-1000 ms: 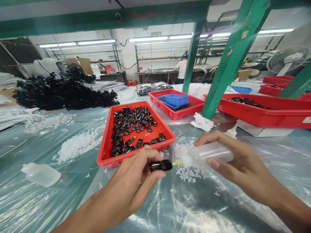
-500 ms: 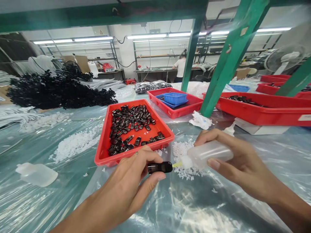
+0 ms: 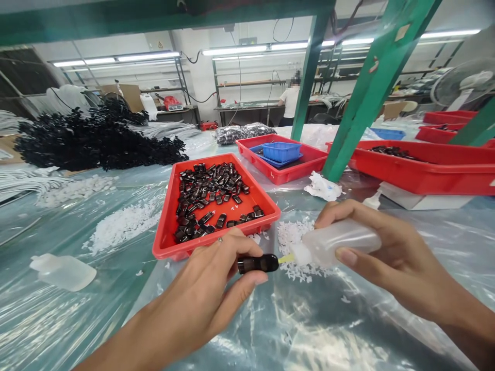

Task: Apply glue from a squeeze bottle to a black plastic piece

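We see 1 black piece (image 3: 258, 263) mid-frame, pinched in the closed grip of the left hand (image 3: 216, 281); right of centre, the right hand (image 3: 404, 252) wraps 1 frosted bottle (image 3: 328, 243) — a 2nd bottle (image 3: 64, 272) lies lower left.

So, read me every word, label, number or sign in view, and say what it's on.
No readable words or numbers.
Yellow triangular warning sign, pale back panel: symbol too small.
White rectangular label, long red plastic tray at right: blurred, cut off.
White patch, brown cardboard at left: unreadable.
White mark, red plastic tray with blue basket: too small.
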Tool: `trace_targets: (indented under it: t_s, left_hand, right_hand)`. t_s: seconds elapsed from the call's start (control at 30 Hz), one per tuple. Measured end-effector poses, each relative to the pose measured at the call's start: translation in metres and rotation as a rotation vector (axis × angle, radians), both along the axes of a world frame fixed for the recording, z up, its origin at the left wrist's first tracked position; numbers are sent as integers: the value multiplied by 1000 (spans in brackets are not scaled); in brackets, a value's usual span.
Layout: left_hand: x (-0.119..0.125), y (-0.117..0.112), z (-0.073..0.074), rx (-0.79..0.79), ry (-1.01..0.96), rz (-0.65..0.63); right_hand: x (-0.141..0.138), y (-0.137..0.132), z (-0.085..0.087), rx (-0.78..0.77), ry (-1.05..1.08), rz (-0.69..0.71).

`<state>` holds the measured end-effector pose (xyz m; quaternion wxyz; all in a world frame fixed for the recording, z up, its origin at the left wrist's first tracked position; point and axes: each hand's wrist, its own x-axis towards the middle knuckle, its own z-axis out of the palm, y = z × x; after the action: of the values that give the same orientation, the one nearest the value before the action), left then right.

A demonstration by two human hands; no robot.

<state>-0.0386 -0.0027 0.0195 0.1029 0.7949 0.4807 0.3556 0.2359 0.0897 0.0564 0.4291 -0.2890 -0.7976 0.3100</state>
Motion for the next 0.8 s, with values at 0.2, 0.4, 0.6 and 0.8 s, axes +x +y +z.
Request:
trace_targets:
  t_s: [0.2, 0.4, 0.6, 0.8]
  left_hand:
    - [-1, -1, 1, 37, 30, 4]
    - [-3, 3, 1, 71, 51, 2]
    - [-3, 7, -1, 129, 55, -12]
    - [-1, 10, 2, 149, 21, -39]
  right_hand:
    - [2, 3, -2, -12, -4, -4]
    - [7, 11, -14, -94, 22, 28]
    - [5, 10, -14, -122, 43, 46]
    - [2, 6, -12, -126, 55, 50]
